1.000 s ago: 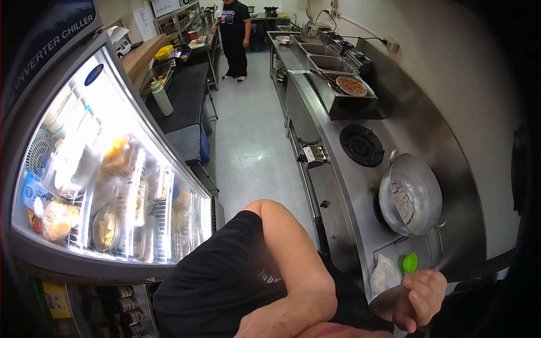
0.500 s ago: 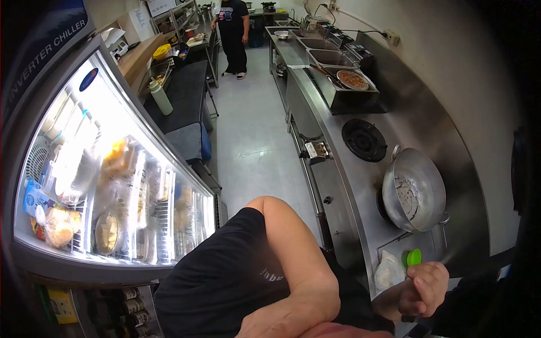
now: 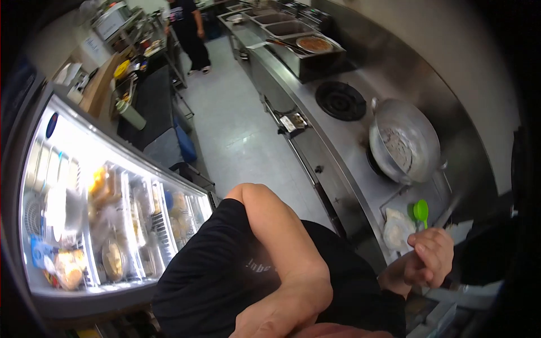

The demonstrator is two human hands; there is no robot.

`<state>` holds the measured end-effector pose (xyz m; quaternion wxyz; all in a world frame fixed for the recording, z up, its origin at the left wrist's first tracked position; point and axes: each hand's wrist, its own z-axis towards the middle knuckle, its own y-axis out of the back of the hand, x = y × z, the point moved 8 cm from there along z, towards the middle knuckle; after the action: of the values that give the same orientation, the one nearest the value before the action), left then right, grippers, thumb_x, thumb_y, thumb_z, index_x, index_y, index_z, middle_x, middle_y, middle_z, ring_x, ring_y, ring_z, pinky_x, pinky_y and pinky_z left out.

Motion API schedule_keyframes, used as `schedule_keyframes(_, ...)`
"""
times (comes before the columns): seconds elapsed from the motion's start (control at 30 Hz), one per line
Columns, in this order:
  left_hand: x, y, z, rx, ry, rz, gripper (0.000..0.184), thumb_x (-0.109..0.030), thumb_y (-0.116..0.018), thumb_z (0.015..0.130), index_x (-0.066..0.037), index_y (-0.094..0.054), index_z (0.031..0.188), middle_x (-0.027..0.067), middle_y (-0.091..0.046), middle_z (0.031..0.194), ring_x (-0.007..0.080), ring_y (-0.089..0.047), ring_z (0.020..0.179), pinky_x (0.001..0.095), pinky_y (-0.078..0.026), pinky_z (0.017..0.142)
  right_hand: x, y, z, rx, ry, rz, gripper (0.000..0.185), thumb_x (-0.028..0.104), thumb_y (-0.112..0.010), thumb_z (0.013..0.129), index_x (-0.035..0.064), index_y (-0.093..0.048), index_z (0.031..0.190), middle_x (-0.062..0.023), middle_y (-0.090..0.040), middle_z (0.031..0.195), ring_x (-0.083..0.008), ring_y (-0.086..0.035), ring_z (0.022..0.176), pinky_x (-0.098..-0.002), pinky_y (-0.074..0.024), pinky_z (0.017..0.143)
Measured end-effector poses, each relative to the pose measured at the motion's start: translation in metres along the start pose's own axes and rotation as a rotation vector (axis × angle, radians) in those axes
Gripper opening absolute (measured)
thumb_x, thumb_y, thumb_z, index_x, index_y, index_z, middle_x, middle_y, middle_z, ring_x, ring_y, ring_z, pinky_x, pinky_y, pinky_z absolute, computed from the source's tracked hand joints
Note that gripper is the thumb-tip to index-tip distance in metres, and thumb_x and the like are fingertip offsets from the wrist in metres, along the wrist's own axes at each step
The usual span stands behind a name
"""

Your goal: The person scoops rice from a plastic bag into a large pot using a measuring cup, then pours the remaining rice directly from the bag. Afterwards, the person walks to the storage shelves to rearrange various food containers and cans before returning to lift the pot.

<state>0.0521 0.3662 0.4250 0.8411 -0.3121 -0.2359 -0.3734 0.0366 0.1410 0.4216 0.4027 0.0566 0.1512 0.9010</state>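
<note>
Along steel table (image 3: 352, 138), bore black burner (image 3: 340, 101), large two-handled wok (image 3: 404, 141) over another burner, pale crumpled bundle (image 3: 398, 230) just beside green scoop (image 3: 420, 211); farther off, boxy steel unit (image 3: 315, 66).

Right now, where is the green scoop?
In the head view, the green scoop is toward the right, beside the whitish bundle, below the large wok and just above the curled hand in the picture.

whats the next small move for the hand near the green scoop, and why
Probably ease the right hand onto the green scoop and settle the grip on its handle: the handle runs toward that half-curled hand, right beside the whitish bag. Whether they already touch is hard to tell.
</note>
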Motion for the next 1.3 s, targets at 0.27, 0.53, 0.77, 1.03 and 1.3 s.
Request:
schedule_keyframes(0.27,0.030,0.009,-0.041,-0.208,0.128,-0.188,0.033,-0.013,-0.052,0.091,-0.002,-0.049,0.122,0.0052,-0.051,0.129,0.0130,-0.043,0.124,0.0398,-0.032,0.108,-0.004,0.051,-0.025,0.019,-0.229,-0.250,0.040,0.029,-0.041,0.096,-0.0017,-0.059,0.078,-0.0087,-0.057,0.056,-0.0197,-0.055,0.045,-0.0279,-0.0412,0.043)
schedule_keyframes(0.53,0.108,-0.081,-0.259,0.819,0.961,-0.013,0.028,-0.003,-0.066,0.074,-0.005,-0.062,0.102,0.0152,-0.056,0.119,0.0307,-0.055,0.109,0.0381,-0.046,0.089,-0.056,0.166,-0.128,0.115,-0.692,-0.793,0.021,0.014,-0.056,0.087,-0.0027,-0.065,0.076,-0.0064,-0.057,0.054,-0.0227,-0.054,0.045,-0.0317,-0.0393,0.044)
schedule_keyframes(0.77,0.068,-0.085,-0.465,0.910,1.652,-0.054,0.015,-0.007,-0.064,0.078,-0.004,-0.065,0.093,0.0119,-0.062,0.102,0.0271,-0.058,0.098,0.0341,-0.047,0.081,-0.129,0.201,-0.327,0.536,-1.279,-0.714,0.052,0.035,-0.071,0.076,0.0027,-0.058,0.114,-0.0198,-0.062,0.101,-0.0331,-0.058,0.094,-0.0407,-0.0472,0.079)
schedule_keyframes(1.03,-0.033,-0.138,-0.593,1.273,2.025,-0.371,0.026,-0.017,-0.066,0.075,0.001,-0.066,0.095,0.0170,-0.064,0.102,0.0297,-0.061,0.094,0.0387,-0.048,0.084,-0.165,0.188,-0.473,0.976,-1.482,-0.638,0.032,0.026,-0.068,0.077,0.0019,-0.060,0.096,-0.0230,-0.063,0.088,-0.0391,-0.061,0.083,-0.0449,-0.0494,0.075)
schedule_keyframes(1.3,-0.001,-0.142,-0.639,1.143,1.822,0.087,0.040,-0.016,-0.071,0.069,-0.003,-0.056,0.103,0.0200,-0.054,0.106,0.0397,-0.053,0.098,0.0437,-0.046,0.080,-0.210,0.162,-0.364,0.649,-1.198,-0.281,0.021,0.020,-0.062,0.080,-0.0006,-0.065,0.083,-0.0205,-0.063,0.083,-0.0375,-0.060,0.078,-0.0429,-0.0458,0.068)
